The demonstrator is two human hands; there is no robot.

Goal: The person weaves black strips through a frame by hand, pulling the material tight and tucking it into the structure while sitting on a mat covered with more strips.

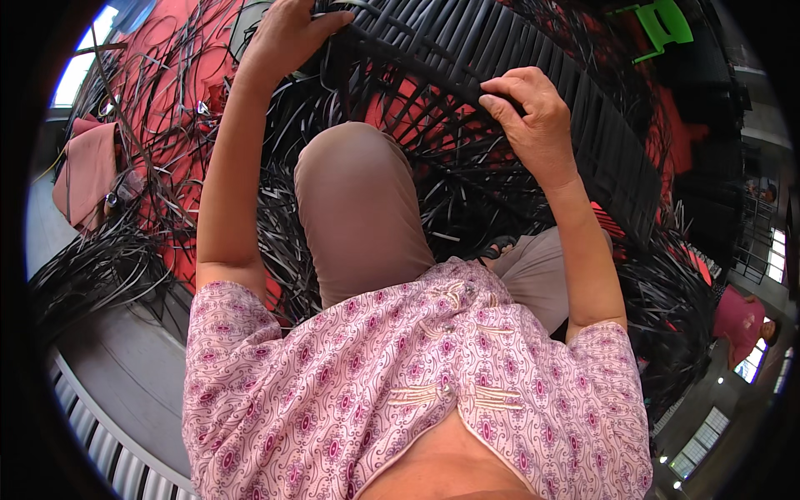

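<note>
A black woven panel (467, 42), made of flat strips over a frame, leans across the top of the head view in front of my knees. My right hand (533, 121) pinches its near edge between thumb and curled fingers. At the panel's left end is my left hand (287, 37), its thumb stretched toward the strips; the other fingers run out of view at the top, so their hold is hidden. Loose black strips (467, 187) hang and tangle beneath the panel, between my legs.
Black strips lie strewn over a red floor covering (179, 79) at left, with a thick bundle (104, 262) lower down. A pink cloth (87, 171) hangs beside them. At far right are a green plastic chair (662, 25) and another person (737, 321) in pink.
</note>
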